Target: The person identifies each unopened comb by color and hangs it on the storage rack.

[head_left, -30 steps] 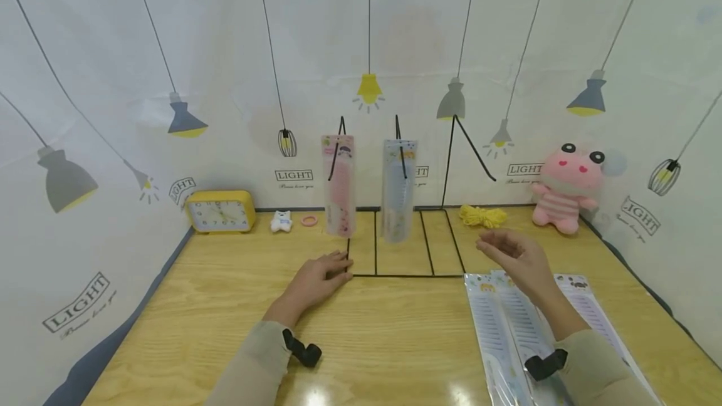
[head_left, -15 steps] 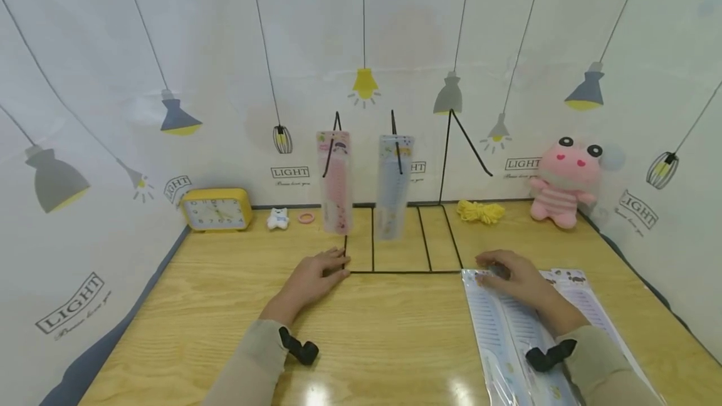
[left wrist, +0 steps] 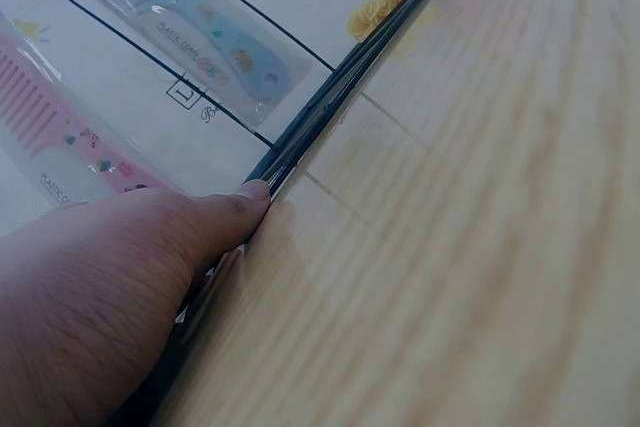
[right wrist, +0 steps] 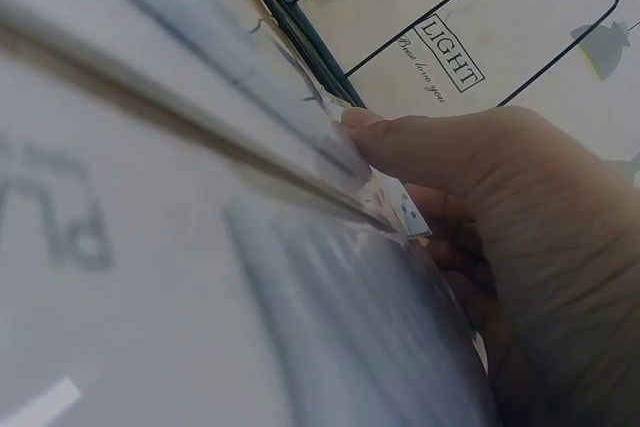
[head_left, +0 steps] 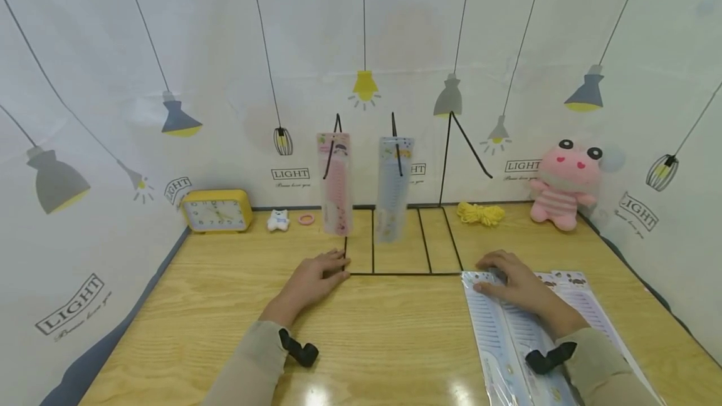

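My left hand (head_left: 313, 281) rests at the front left corner of a black wire display rack (head_left: 406, 274); its thumb (left wrist: 235, 212) lies along the bar in the left wrist view. From the rack's hooks hang a pink packaged comb (head_left: 336, 187) and a blue packaged comb (head_left: 393, 190); a third hook is bare. My right hand (head_left: 521, 287) pinches the top end of a blue packaged comb (head_left: 489, 331) on the table, thumb over the wrapper and fingers curled past its edge. Beside it lie another blue packaged comb (head_left: 526, 331) and a purple one (head_left: 589, 309).
Along the back wall stand a yellow clock (head_left: 217, 210), a small white bear figure (head_left: 278, 220), a pink ring (head_left: 306, 219), a bundle of yellow cord (head_left: 481, 213) and a pink plush toy (head_left: 564, 187). A printed white backdrop (head_left: 225, 49) encloses the wooden table (head_left: 237, 356).
My right hand has come down from above the packages onto the top end of the leftmost one, and its thumb presses there now. My left hand stays at the rack's corner.
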`<state>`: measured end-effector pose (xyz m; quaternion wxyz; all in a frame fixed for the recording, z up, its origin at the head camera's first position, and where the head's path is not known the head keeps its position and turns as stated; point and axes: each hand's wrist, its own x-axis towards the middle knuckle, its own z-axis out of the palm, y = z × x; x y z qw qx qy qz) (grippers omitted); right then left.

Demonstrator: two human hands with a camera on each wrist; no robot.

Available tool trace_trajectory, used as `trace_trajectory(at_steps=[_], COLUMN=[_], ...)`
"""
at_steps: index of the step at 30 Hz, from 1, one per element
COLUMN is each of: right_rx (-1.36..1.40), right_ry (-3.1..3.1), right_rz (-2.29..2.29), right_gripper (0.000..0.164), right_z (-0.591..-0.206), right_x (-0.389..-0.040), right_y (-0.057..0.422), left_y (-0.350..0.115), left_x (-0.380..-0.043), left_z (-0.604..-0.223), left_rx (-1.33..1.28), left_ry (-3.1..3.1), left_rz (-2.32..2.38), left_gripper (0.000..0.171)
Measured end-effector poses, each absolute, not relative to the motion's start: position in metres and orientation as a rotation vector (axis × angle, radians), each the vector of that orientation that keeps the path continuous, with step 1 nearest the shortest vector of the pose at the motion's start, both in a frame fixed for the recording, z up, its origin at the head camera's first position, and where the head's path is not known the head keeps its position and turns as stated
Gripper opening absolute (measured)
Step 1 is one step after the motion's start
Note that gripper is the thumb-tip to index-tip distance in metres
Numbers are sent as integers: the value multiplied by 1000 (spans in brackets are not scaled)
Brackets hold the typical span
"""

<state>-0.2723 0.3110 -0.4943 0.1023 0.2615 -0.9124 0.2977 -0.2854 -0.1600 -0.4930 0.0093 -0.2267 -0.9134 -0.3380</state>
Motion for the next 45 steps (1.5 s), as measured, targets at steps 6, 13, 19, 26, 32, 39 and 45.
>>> trace_trajectory(at_steps=[6, 13, 19, 26, 32, 39, 45], right_rx=[746, 734, 716, 723, 723, 351, 228], right_ry=[-2697, -2713, -2725, -2723, -2602, -2672, -2611], right_rz=[844, 838, 841, 851, 1022, 1174, 1226], right_gripper=[40, 30, 34, 24, 11, 26, 26], right_z=[-495, -497, -497, -495, -495, -490, -485], right_x=[-273, -275, -276, -274, -271, -269, -267], right_y=[312, 312, 312, 311, 311, 308, 306], left_y=[-160, -159, -160, -160, -160, -160, -159], left_x=[-286, -285, -285, -286, -286, -285, -284], left_z=[-493, -491, -492, -493, -493, -492, -491], left_rx=[-685, -699, -703, -712, -708, -698, -690], left_ry=[-2869, -2859, -2861, -2863, -2861, -2870, -2873], left_rz=[-1064, -1081, -1077, -1056, -1039, -1052, -1061], left_gripper=[42, 42, 43, 43, 43, 43, 42])
